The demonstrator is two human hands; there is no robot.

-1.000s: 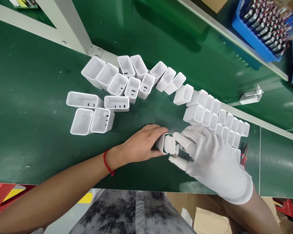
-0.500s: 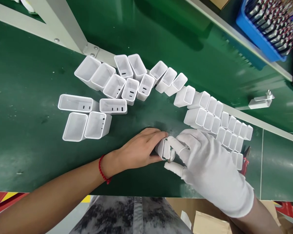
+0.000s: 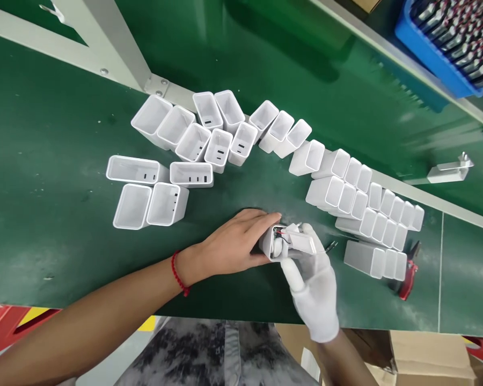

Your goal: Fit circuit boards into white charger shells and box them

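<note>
My bare left hand point(image 3: 237, 241) is wrapped round a white plastic housing point(image 3: 267, 244), its open end turned to the right. Inside that opening, a bit of green circuit board and white parts show. A flat white block point(image 3: 301, 242) sticks out on the right, with red and dark wires running into the housing. My right hand point(image 3: 312, 284), in a white glove with some fingertips bare, is curled behind and under this block. Its thumb lies by the housing's lower rim. The glove is partly blurred, and its other fingers are mostly hidden.
Several empty white housings point(image 3: 132, 206) stand left and behind; more stand in rows point(image 3: 360, 260) at right. Red-handled pliers point(image 3: 408, 281) lie beyond them. A thin dark-tipped tool point(image 3: 330, 246) shows beside the glove. A blue bin point(image 3: 438, 59) of wired parts is upper right.
My right hand has drawn back and turned at the housing's opening. The wired white block now shows outside it. The view has shifted slightly, uncovering more housings at right.
</note>
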